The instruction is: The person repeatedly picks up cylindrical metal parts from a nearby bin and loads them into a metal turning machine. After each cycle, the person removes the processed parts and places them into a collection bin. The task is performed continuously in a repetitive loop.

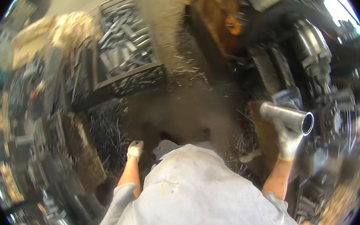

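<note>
Tube (pixel 287 117) is at the right side, held in the air; the step in hand seems to be carrying it, and the next move probably calls for a firm grip. From the left, a bin (pixel 129 75) holds metal pieces (pixel 126 48). The left hand (pixel 135 149) hangs on this side of the bin's near edge, fingers curled; whether they close fully, I cannot tell. The right hand (pixel 288 143) grasps the tube, its forearm (pixel 277 179) reaching forward and outward.

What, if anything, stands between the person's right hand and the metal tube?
Nothing visible except the pale glove worn on it: the right hand holds the metal tube at the right of the view, with no other thing seen between them.
</note>
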### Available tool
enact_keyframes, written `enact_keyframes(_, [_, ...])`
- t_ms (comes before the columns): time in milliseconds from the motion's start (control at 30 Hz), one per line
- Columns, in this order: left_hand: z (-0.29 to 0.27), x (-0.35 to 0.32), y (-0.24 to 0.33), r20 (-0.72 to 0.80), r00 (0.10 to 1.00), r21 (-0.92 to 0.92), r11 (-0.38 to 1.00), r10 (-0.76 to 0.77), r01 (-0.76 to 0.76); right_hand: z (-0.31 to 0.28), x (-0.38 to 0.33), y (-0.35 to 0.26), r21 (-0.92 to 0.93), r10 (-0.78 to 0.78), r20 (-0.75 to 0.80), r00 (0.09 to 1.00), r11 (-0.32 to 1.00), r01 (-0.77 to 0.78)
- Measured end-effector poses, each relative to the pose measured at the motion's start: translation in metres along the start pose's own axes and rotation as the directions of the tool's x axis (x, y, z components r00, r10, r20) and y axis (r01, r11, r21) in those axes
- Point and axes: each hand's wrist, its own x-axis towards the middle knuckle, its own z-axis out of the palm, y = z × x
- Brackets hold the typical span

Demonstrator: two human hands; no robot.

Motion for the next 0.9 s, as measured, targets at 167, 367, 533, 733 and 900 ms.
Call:
enact_keyframes(167, [-0.038,-0.018,-0.089,-0.067,0.997,-0.126,0.991,-0.049,0.040,0.173,0.002,-0.053,0.208,-0.017,0.386,0.922,0.976,-0.069])
enact_keyframes(367, [-0.062,-0.046,-0.252,-0.152,0.893,-0.789,0.596,-0.422,0.147,0.367,-0.067,-0.137,0.117,0.177,0.934,0.311,0.671,-0.732])
enact_keyframes(533, [-0.013,-0.116,-0.323,-0.081,0.697,-0.958,-0.137,-0.712,-0.250,0.481,-0.147,-0.225,0.454,-0.452,0.891,-0.045,0.884,0.114])
enact_keyframes(733, [0.055,-0.199,-0.337,0.124,-0.151,-0.910,-0.052,-0.981,-0.411,0.622,-0.233,-0.303,0.600,-0.507,0.773,-0.381,0.780,0.178])
enact_keyframes(900, [0.008,-0.265,-0.310,0.208,-0.632,-0.919,0.072,-0.746,-0.388,0.716,-0.277,-0.322,0.642,-0.358,0.731,-0.580,0.648,0.409])
